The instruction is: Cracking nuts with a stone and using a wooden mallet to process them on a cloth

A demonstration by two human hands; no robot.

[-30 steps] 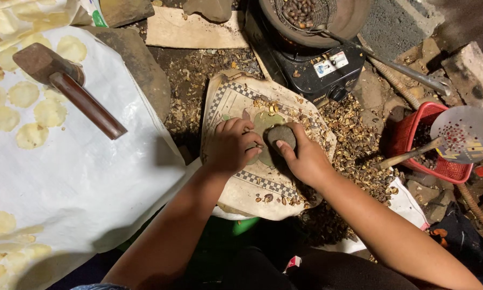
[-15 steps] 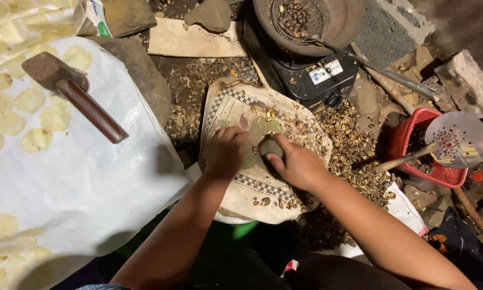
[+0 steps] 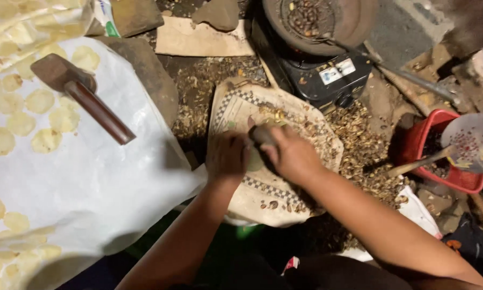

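My right hand [image 3: 289, 156] grips a small dark rounded stone [image 3: 261, 134] and holds it down over a cloth-covered block [image 3: 236, 110] with a checkered border. Beside it, my left hand [image 3: 226, 156] rests on the cloth, fingers curled close to the stone; what lies under the fingers is hidden. Broken shells and yellowish kernel bits [image 3: 300, 126] are scattered on the cloth past the stone.
A white plastic sheet [image 3: 91, 182] at the left carries several flat pale discs [image 3: 21, 123] and a wooden mallet [image 3: 80, 94]. A black stove [image 3: 327, 78] with a pan of dark nuts [image 3: 306, 16] stands behind. A red basket [image 3: 434, 156] with a skimmer [image 3: 469, 145] is at right.
Both hands have slid a little down and left on the cloth, the right hand bringing the stone down with it. The view has also shifted slightly.
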